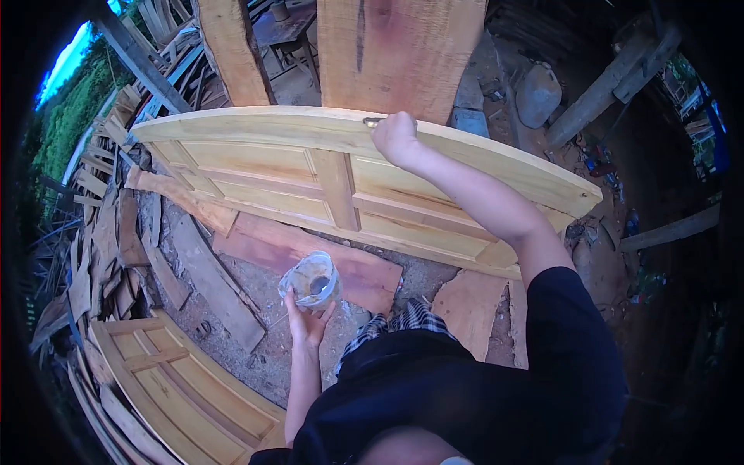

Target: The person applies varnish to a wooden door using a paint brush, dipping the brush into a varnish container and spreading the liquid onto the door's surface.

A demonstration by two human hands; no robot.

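Door panel [341, 167]: pale wood, standing on its long edge, top edge bare along its length.
Right hand [395, 136]: closed on a small tool [373, 122], pressed to that top edge.
Left hand [306, 322]: fingers cupped under a smeared plastic jar [311, 280]; no readable label.
Ground: reddish plank [310, 260] just before the panel; second door [174, 387] lying flat at lower left.

Pale panelled door [310, 167] on edge; smeared cup [311, 280].

No legible text, labels, brands or numbers anywhere.
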